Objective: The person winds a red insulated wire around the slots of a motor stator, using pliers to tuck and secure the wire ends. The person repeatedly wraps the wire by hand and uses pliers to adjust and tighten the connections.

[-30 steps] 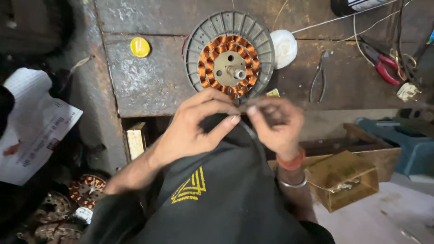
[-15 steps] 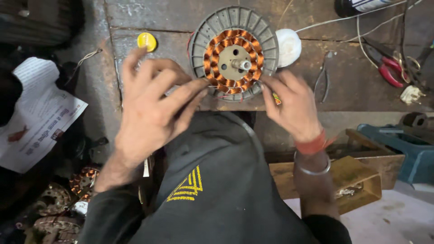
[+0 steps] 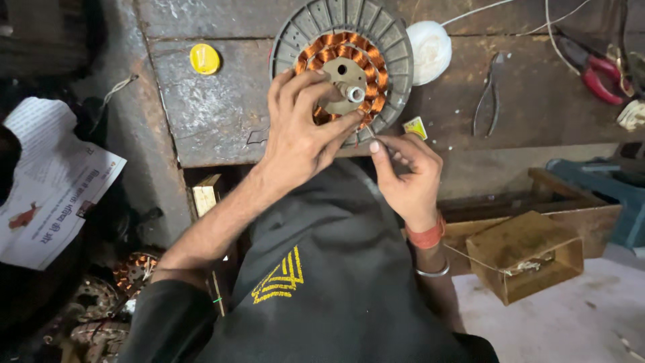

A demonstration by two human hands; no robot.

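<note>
The round fan motor (image 3: 341,67) sits at the bench's (image 3: 201,121) near edge, the left hand (image 3: 302,131) spread open on its copper coils, the right hand (image 3: 403,178) pinching something small just beside its near rim.

The left hand (image 3: 300,134) lies over the stator's (image 3: 341,64) near-left side, so that side is closed off. The right hand (image 3: 406,178) blocks the near-right edge. Left of the stator the surface (image 3: 201,114) is bare up to a yellow cap (image 3: 204,58), leaving room to pass. To the right, a white thread spool (image 3: 430,50) sits just beside the rim; beyond it lie pliers (image 3: 489,101), red cutters (image 3: 591,67) and loose wires (image 3: 557,33), with open gaps between.
</note>
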